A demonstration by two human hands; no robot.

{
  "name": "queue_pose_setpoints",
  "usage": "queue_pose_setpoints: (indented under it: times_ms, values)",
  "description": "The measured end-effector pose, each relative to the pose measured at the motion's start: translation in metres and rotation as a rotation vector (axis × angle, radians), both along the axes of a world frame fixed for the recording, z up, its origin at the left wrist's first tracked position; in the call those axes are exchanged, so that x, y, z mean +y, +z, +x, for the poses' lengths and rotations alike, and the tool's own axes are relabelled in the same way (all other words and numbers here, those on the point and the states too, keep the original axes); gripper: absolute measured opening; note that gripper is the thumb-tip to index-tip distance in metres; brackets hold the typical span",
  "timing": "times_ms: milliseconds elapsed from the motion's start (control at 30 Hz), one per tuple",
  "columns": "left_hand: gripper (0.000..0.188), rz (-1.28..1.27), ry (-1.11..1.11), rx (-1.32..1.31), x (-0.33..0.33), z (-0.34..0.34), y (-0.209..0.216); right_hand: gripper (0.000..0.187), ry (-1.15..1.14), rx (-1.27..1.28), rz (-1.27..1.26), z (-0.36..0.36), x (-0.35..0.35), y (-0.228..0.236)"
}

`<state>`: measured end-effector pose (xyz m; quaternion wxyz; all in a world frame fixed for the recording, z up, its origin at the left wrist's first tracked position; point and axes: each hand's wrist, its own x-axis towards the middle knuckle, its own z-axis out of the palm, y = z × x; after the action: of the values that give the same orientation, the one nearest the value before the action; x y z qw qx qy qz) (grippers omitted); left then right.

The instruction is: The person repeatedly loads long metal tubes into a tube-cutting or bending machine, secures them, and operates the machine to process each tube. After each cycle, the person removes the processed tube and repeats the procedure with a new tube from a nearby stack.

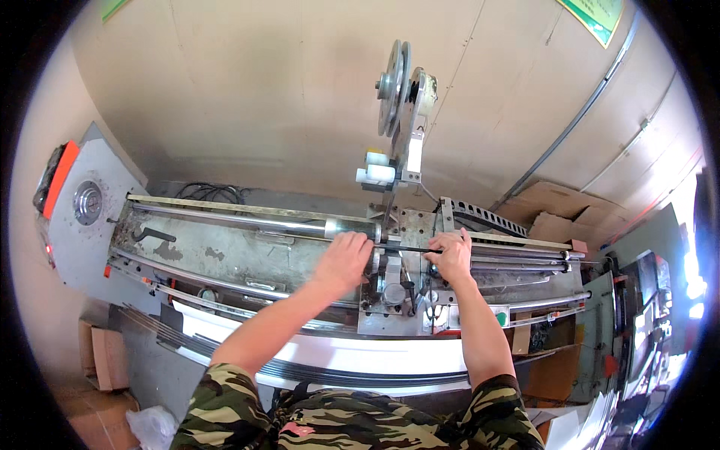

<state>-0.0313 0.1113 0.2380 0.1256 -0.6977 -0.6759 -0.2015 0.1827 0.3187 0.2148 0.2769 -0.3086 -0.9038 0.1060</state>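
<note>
Above, green-edged poster (598, 16); below, hands (343, 260) (451, 256)

Left hand (343, 262) and right hand (451, 256) at a thin dark rod (409, 248), over a long metal machine (196, 244).

A beige panelled wall (247, 90) spans the room, a grey pipe (579, 115) slanting up beside brown cardboard (559, 201), as bright light (696, 285) glares at far right and boxes (110, 360) stand at lower left.
</note>
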Motion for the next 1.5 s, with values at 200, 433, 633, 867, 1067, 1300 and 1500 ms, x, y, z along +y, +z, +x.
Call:
queue_pose_setpoints:
  times_ms: [200,433,633,867,1067,1300,1500]
  values:
    - [0.027,0.198,0.083,0.094,-0.002,-0.016,-0.031,0.023,-0.204,0.021,0.091,-0.027,-0.039,-0.005]
    - [0.022,0.26,0.092,0.12,-0.046,-0.063,-0.015,0.063,-0.231,0.102,0.061,-0.032,-0.145,0.016]
    - [0.032,0.249,0.147,0.058,-0.105,-0.11,0.023,0.058,-0.107,-0.022,0.091,-0.006,-0.23,0.07]
    - [0.039,0.216,0.25,-0.136,-0.205,-0.189,0.077,0.045,-0.027,-0.108,0.127,-0.043,-0.385,0.165]
    - [0.042,0.276,0.259,-0.157,-0.273,-0.285,0.09,0.039,0.035,-0.201,0.135,-0.117,-0.471,0.205]
    - [0.035,0.306,0.252,-0.212,-0.339,-0.398,0.074,0.042,0.098,-0.277,0.067,-0.233,-0.537,0.182]
    - [0.033,0.256,0.356,-0.209,-0.39,-0.501,0.056,0.052,0.228,-0.47,0.021,-0.335,-0.6,0.194]
